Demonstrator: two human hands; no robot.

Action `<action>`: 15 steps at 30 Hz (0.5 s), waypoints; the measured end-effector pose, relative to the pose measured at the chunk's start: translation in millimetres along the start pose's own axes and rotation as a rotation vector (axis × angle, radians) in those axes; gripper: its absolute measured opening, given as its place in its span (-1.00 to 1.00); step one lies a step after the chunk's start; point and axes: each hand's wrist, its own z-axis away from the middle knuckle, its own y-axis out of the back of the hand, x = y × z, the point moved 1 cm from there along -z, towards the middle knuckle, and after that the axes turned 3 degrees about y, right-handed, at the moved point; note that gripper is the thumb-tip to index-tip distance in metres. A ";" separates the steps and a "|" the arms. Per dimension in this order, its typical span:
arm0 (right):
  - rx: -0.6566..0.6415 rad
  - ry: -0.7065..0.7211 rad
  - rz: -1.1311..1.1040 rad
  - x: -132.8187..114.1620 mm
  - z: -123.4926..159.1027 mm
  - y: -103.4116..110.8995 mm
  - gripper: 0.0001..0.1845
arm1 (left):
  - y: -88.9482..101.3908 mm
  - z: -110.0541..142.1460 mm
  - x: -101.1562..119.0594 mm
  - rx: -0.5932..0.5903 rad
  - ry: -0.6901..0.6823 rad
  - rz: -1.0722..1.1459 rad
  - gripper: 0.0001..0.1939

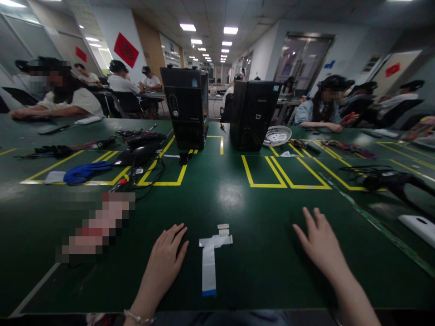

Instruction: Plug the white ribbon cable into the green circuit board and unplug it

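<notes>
A white flat ribbon cable (208,267) with a blue end lies folded on the green table (251,280), a crosswise strip at its upper part and a small connector (223,229) just beyond it. My left hand (166,253) rests on the table to the left of the cable, fingers stretched and nothing in them. Farther off to the right, my right hand (317,242) is spread over the tabletop, apart from the cable and holding nothing.
Two black computer towers (185,108) (254,113) stand at the back. Blue gloves (86,172), black cables (136,156) and a blurred-out patch (98,228) lie left. A white basket (277,136) and a white device (419,228) are right. Yellow tape marks the table; people sit beyond.
</notes>
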 end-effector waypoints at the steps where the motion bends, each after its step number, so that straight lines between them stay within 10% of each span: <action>1: -0.023 -0.122 0.065 29.4 -4.3 0.5 -0.17 | -0.1 0.0 0.0 0.003 0.000 -0.001 -0.56; 7: 0.094 -0.750 0.085 156.9 4.4 10.0 0.02 | -0.4 -0.9 -0.1 0.008 0.005 0.016 -0.57; 15: -0.098 -0.879 0.043 179.3 8.2 14.9 0.03 | -1.9 -0.7 -0.8 0.022 -0.016 -0.002 -0.57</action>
